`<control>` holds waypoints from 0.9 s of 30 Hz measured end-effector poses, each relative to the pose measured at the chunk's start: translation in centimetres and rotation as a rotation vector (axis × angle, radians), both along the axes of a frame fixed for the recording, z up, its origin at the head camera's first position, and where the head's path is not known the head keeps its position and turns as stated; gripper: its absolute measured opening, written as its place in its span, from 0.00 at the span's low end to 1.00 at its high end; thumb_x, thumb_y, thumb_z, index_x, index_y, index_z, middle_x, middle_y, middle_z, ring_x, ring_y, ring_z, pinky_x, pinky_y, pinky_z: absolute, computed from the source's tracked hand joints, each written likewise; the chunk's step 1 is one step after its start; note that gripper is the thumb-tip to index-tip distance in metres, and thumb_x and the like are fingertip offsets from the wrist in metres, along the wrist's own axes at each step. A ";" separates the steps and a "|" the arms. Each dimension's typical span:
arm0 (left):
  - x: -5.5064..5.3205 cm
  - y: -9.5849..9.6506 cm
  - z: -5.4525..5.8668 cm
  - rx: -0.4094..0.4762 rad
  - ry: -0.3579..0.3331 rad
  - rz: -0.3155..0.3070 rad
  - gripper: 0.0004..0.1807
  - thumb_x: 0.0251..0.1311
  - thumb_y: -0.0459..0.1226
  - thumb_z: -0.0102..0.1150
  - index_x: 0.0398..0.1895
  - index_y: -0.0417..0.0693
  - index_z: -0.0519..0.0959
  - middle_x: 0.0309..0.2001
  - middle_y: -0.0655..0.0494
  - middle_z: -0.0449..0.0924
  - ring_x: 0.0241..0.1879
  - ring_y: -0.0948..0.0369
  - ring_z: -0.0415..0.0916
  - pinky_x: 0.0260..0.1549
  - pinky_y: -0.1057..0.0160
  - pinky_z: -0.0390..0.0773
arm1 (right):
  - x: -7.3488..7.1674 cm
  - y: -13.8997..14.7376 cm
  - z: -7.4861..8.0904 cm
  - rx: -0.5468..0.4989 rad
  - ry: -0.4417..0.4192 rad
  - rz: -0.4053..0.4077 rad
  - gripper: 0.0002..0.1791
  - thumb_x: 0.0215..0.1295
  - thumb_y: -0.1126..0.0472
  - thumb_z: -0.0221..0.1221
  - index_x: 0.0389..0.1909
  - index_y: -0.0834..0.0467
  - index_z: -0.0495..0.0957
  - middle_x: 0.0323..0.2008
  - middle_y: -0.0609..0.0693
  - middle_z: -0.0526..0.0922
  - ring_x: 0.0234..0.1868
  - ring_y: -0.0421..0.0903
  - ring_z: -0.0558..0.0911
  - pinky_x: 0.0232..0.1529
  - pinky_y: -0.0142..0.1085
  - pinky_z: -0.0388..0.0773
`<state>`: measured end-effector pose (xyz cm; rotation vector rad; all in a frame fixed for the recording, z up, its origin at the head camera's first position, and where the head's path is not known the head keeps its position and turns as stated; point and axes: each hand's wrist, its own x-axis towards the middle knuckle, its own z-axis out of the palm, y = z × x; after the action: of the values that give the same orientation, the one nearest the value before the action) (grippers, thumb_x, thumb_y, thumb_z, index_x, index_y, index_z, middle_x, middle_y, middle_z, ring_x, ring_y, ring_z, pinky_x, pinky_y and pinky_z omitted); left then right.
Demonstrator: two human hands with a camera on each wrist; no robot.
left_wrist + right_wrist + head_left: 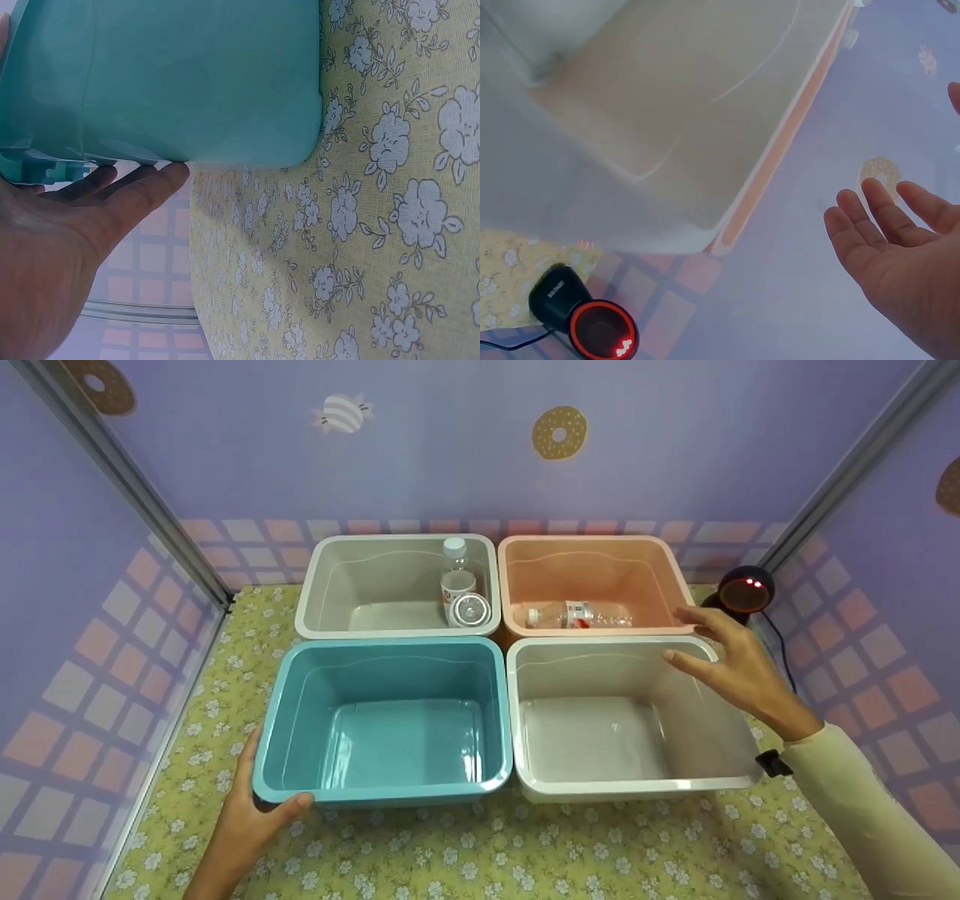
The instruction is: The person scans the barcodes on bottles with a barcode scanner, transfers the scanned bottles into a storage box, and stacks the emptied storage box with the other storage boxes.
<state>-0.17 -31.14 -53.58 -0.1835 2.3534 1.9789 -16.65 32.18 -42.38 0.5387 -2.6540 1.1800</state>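
In the head view, my left hand (255, 814) cups the front left corner of a blue plastic bin (405, 735). Its thumb lies at the front rim and its fingers along the left side; the left wrist view shows those fingers (146, 195) stretched against the outer wall. My right hand (731, 664) hovers over the back right corner of a light grey bin (592, 735), fingers spread and holding nothing. Behind that, a peach bin (592, 542) contains a clear plastic bottle (577, 615) on its side.
A back left grey bin (319, 592) holds an upright clear bottle (455, 559) and a clear round-ended container (470, 610). A black device with a red-lit ring (746, 590) stands at the right, its cable trailing along the wall. Flowered cloth (450, 855) covers the table; patterned walls enclose three sides.
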 end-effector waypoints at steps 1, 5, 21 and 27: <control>0.0 0.0 0.0 -0.001 0.000 -0.002 0.64 0.72 0.31 0.70 0.92 0.71 0.32 0.86 0.31 0.46 0.73 0.28 0.65 0.51 0.63 0.88 | 0.1 0.2 -0.1 -0.003 0.004 -0.003 0.34 0.68 0.67 0.76 0.73 0.65 0.78 0.69 0.64 0.81 0.67 0.59 0.79 0.66 0.16 0.67; 0.0 -0.2 0.1 -0.018 -0.018 -0.012 0.64 0.74 0.32 0.69 0.92 0.72 0.30 0.86 0.31 0.44 0.75 0.28 0.63 0.51 0.68 0.85 | 0.7 1.2 -0.7 -0.014 -0.020 -0.020 0.35 0.69 0.67 0.75 0.75 0.65 0.76 0.70 0.65 0.80 0.68 0.58 0.78 0.67 0.18 0.68; 0.2 0.0 0.2 -0.012 -0.010 -0.006 0.65 0.73 0.32 0.71 0.92 0.74 0.31 0.87 0.31 0.43 0.76 0.29 0.62 0.55 0.68 0.84 | 2.8 3.3 -3.2 -0.006 -0.061 -0.068 0.34 0.71 0.64 0.75 0.75 0.63 0.77 0.71 0.62 0.79 0.65 0.28 0.74 0.66 0.15 0.67; 0.2 -0.1 0.2 -0.021 -0.014 -0.007 0.65 0.73 0.33 0.71 0.92 0.75 0.31 0.87 0.31 0.43 0.76 0.28 0.63 0.55 0.69 0.83 | 3.6 3.7 -4.1 -0.052 -0.066 -0.083 0.33 0.70 0.67 0.75 0.74 0.66 0.77 0.71 0.62 0.79 0.64 0.26 0.75 0.66 0.16 0.69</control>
<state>-0.02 -31.26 -53.34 -0.1892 2.3644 1.9439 -13.05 35.89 -46.48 0.3840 -2.6639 1.2591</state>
